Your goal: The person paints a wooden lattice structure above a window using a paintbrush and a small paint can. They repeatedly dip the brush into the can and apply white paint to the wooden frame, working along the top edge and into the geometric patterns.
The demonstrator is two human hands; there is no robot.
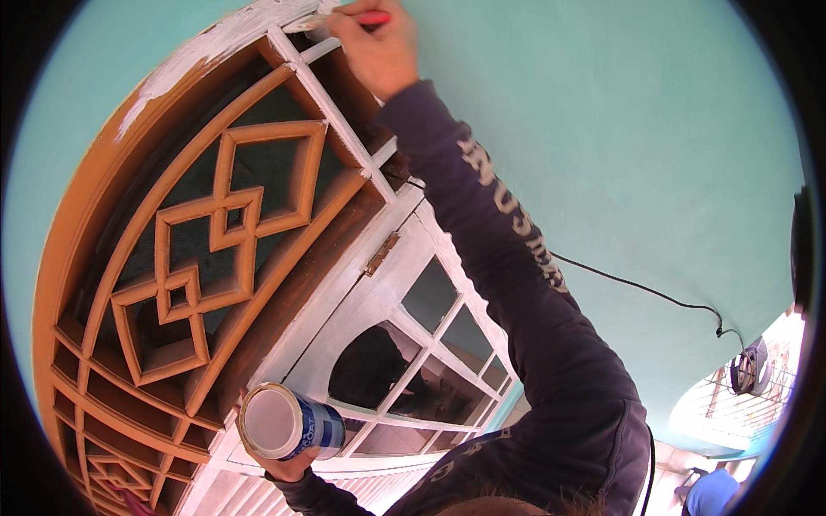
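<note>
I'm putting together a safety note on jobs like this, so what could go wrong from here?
The right hand has the red-handled brush close to the green wall, so paint might smear onto it. The left hand holds the open paint can, which could spill if it tips. The dark sleeve passes in front of the white-painted frame and might pick up paint, if any is wet.

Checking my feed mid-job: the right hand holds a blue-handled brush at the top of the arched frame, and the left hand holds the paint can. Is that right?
Not quite: the brush has a red handle, not blue, as the head view shows. The right hand does hold it at the top of the arched frame, and the left hand holds the paint can.
</note>
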